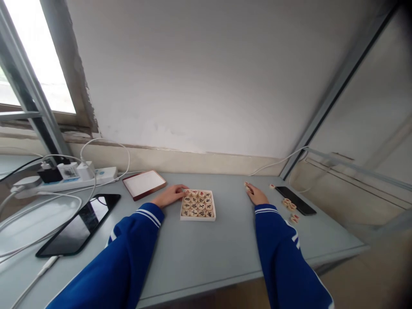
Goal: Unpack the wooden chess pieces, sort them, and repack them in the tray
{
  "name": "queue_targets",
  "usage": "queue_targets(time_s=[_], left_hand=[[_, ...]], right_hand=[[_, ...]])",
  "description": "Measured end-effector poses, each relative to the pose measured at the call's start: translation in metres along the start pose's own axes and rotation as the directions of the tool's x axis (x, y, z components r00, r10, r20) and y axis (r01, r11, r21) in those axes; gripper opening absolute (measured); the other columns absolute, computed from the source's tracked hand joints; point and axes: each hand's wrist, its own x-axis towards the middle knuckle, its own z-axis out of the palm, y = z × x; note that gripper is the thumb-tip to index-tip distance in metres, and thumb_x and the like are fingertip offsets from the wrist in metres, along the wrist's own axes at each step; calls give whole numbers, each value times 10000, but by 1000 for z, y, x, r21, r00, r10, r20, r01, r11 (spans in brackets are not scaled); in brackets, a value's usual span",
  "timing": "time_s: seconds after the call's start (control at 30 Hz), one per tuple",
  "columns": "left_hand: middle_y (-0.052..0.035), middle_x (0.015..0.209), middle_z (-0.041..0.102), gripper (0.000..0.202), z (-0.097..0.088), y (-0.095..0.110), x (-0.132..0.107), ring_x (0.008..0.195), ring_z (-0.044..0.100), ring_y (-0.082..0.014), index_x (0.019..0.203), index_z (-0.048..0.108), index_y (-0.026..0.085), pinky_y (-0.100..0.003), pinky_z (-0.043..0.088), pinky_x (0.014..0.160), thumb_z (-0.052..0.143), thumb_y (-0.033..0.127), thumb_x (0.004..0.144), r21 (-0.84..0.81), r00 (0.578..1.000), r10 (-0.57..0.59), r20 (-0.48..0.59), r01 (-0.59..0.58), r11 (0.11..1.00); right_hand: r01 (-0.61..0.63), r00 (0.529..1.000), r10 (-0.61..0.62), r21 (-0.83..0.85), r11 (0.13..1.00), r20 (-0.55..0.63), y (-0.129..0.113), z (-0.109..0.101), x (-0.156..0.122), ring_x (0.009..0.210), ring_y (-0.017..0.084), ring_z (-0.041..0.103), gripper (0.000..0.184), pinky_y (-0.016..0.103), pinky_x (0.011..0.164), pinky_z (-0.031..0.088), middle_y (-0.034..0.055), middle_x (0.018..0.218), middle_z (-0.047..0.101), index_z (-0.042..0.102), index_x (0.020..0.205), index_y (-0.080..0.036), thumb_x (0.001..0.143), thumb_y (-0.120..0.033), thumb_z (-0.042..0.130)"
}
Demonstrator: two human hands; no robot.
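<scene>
A shallow white box [197, 218] sits mid-table, packed with round wooden Chinese chess pieces [201, 205] in rows, their characters in red and black. My left hand [170, 195] lies at the box's far left corner, fingertips on the corner piece, holding nothing. My right hand [256, 194] rests on the table to the right of the box. Its fingertips pinch a small piece [247, 186], mostly hidden by the fingers. Several loose pieces [289, 204] lie further right, next to a black smartphone [295, 200].
A brown-framed white lid [144, 184] lies left of the box. A black tablet [79, 225] and a power strip [64, 180] with plugs and white cables sit at the left. A wall backs the grey table [193, 266], and a window is at upper left.
</scene>
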Motion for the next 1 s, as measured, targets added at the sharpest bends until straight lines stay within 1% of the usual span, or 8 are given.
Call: queue_targets(time_s=[0.1, 0.2, 0.37, 0.5, 0.57, 0.67, 0.87, 1.0], left_hand=[[-10, 669, 578, 494, 0, -1, 0, 660, 514, -167, 1039, 557, 144, -247, 365, 615, 476, 521, 730, 26, 1000, -1, -10, 1, 1000], [-12, 669, 576, 495, 1, -2, 0, 659, 516, -165, 1037, 559, 144, -247, 369, 614, 469, 524, 733, 39, 1000, 8, -15, -7, 999], [-11, 659, 581, 480, 1, -3, 0, 652, 519, -161, 1045, 556, 141, -247, 374, 622, 468, 500, 739, 29, 1000, 20, -6, -20, 999], [-12, 659, 589, 486, 0, -1, -1, 649, 519, -164, 1050, 559, 147, -249, 372, 621, 469, 505, 733, 21, 1000, 3, -13, -2, 1000], [-15, 663, 596, 501, 0, 0, -1, 654, 522, -168, 1053, 558, 144, -250, 370, 620, 470, 514, 728, 18, 1000, -3, -8, 4, 1000], [-21, 664, 600, 519, 0, 0, -1, 654, 525, -169, 1057, 552, 134, -247, 364, 604, 470, 523, 724, 15, 1000, -5, 3, 5, 1000], [-24, 640, 589, 528, 1, -2, 0, 628, 520, -164, 1037, 560, 122, -243, 354, 572, 473, 534, 719, 7, 1000, 4, -12, -4, 1000], [-28, 650, 597, 533, 2, -4, 1, 631, 524, -165, 1042, 558, 122, -245, 354, 573, 469, 538, 721, -2, 1000, 13, -6, -13, 1000]], right_hand=[[152, 981, -166, 137, 979, 101, -21, 3, -4, 1156, 153, 433, 444, 310, 985, 345, -6, 1277, 455, 473, 1206, -247, 766, -200, 428], [214, 944, -277, 309, 927, 178, -42, 1, -12, 1158, 182, 434, 429, 353, 992, 333, 34, 1269, 462, 508, 1175, -219, 748, -251, 473], [259, 908, -365, 411, 874, 204, -67, -1, -22, 1138, 209, 450, 391, 379, 994, 322, 63, 1243, 489, 580, 1087, -211, 709, -308, 560], [281, 876, -419, 455, 845, 238, -74, -2, -24, 1114, 219, 468, 408, 382, 972, 348, 66, 1225, 506, 593, 1068, -220, 674, -325, 616], [271, 874, -417, 462, 845, 250, -75, -3, -24, 1078, 218, 494, 420, 375, 937, 383, 67, 1179, 540, 595, 1065, -221, 662, -337, 631], [276, 887, -401, 434, 858, 229, -76, -4, -25, 1038, 214, 512, 377, 365, 896, 408, 67, 1114, 573, 622, 1009, -220, 658, -355, 635], [332, 896, -407, 343, 879, 177, -86, -4, -27, 975, 200, 528, 271, 337, 858, 415, 59, 1057, 566, 657, 867, -224, 667, -404, 624], [383, 905, -422, 325, 865, 55, -108, -3, -30, 1040, 201, 482, 276, 324, 879, 391, 60, 1127, 507, 647, 858, -223, 690, -437, 600]])
